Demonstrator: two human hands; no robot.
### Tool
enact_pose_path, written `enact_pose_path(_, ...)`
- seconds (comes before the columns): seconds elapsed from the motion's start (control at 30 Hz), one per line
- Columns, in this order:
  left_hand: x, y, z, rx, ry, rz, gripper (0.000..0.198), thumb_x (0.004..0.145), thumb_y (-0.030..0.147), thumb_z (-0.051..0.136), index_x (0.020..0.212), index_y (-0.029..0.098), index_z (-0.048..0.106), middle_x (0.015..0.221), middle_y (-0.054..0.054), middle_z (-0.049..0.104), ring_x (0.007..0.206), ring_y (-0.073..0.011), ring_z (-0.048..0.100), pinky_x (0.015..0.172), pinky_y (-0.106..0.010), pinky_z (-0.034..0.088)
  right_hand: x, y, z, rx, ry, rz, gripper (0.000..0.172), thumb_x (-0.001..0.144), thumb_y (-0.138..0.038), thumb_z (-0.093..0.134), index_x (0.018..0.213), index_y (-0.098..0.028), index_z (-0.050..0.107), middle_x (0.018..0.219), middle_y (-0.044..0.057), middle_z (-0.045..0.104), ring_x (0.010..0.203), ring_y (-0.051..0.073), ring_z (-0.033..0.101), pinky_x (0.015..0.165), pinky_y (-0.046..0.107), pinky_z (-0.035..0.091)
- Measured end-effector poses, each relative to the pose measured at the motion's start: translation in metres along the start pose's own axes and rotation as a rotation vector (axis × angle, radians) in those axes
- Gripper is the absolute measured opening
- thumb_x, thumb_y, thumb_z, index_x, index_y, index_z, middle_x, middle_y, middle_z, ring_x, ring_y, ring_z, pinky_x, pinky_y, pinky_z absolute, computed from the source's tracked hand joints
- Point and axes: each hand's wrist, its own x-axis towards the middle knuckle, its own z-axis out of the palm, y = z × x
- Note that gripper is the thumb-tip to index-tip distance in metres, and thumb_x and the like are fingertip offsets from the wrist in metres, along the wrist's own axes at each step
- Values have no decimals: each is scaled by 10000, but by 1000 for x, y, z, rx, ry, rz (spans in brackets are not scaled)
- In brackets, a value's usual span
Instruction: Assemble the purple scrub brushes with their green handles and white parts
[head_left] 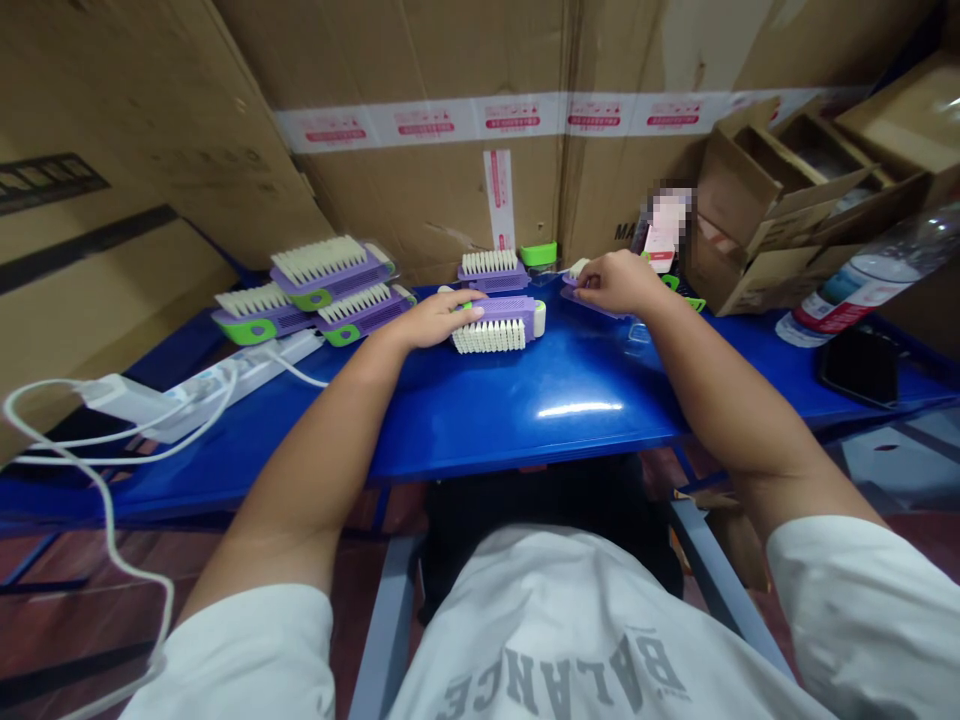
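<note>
My left hand (441,318) is closed on the left end of a purple scrubbing brush (499,325), its white bristles toward me and a green-and-white end at its right. Farther right, my right hand (621,282) has its fingers closed on a purple brush head (604,306) with white bristles; the hand covers part of it. Between and behind the hands lie another purple bristled brush head (491,272) and a bright green piece (538,256). A small clear piece (637,338) rests below my right hand.
Several purple-and-green brushes (330,275) are stacked at the left, beside a white power strip (232,385) with cables. Cardboard boxes (780,190), a water bottle (847,295) and a black phone (859,366) stand or lie right on the blue table (480,430). Large cartons (420,200) wall the back.
</note>
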Motion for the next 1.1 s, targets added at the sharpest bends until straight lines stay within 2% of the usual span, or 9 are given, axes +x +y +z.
enact_pose_path(0.13, 0, 2, -1, -11, 2, 3, 852, 1014, 842, 566, 1628, 278, 742, 1647, -115, 745, 1491, -432, 680, 1345, -601, 476, -4, -1, -9, -115, -83, 133, 354, 980, -497, 806, 1123, -205, 947, 1118, 190, 908, 1119, 418, 824, 897, 440, 576)
enact_pose_path(0.27, -1, 4, -1, -8, 3, -9, 906, 992, 871, 566, 1621, 244, 749, 1653, -139, 739, 1504, -443, 677, 1348, -589, 478, -6, 4, -11, -219, -225, 263, 458, 877, -439, 925, 1222, -137, 931, 1142, 270, 887, 1136, 466, 828, 943, 500, 631)
enact_pose_path(0.37, -1, 4, -1, -4, 3, -10, 918, 989, 866, 561, 1633, 236, 737, 1668, -140, 730, 1519, -444, 667, 1355, -584, 470, -5, 9, -9, -251, -353, 301, 533, 816, -390, 981, 1268, -114, 923, 1074, 274, 881, 1072, 457, 845, 909, 511, 666)
enact_pose_path(0.5, -1, 4, -1, -1, -2, -22, 881, 998, 846, 559, 1636, 264, 731, 1675, -116, 731, 1534, -442, 657, 1359, -588, 463, -3, 14, -7, -315, -449, 325, 560, 816, -346, 975, 1308, -88, 904, 1055, 266, 881, 1043, 441, 865, 874, 502, 687)
enact_pose_path(0.8, -2, 4, -1, -2, -3, -17, 924, 992, 869, 549, 1646, 238, 721, 1682, -135, 724, 1541, -442, 658, 1360, -579, 459, -1, 29, 2, -290, -539, 273, 523, 652, -235, 1046, 1157, -141, 948, 1000, 244, 877, 1058, 448, 861, 875, 533, 690)
enact_pose_path(0.9, -1, 5, -1, -14, -8, -12, 912, 990, 876, 554, 1631, 254, 734, 1670, -125, 733, 1514, -431, 678, 1346, -567, 478, -3, 31, 2, -316, -571, 239, 466, 663, -253, 1036, 1113, -171, 952, 941, 217, 874, 982, 431, 868, 819, 516, 690)
enact_pose_path(0.97, -1, 5, -1, -19, -10, -6, 891, 995, 865, 560, 1620, 256, 743, 1651, -126, 746, 1496, -436, 686, 1339, -579, 484, -7, 32, 0, -307, -535, 172, 407, 695, -305, 1036, 1073, -185, 947, 919, 207, 869, 929, 412, 865, 775, 494, 685)
enact_pose_path(1.1, -1, 4, -1, -8, 3, -4, 853, 1007, 836, 574, 1608, 258, 753, 1604, -114, 770, 1498, -435, 678, 1346, -581, 476, -12, 29, -6, -164, -502, 87, 346, 683, -297, 1066, 987, -209, 927, 914, 191, 856, 1004, 432, 847, 867, 514, 668)
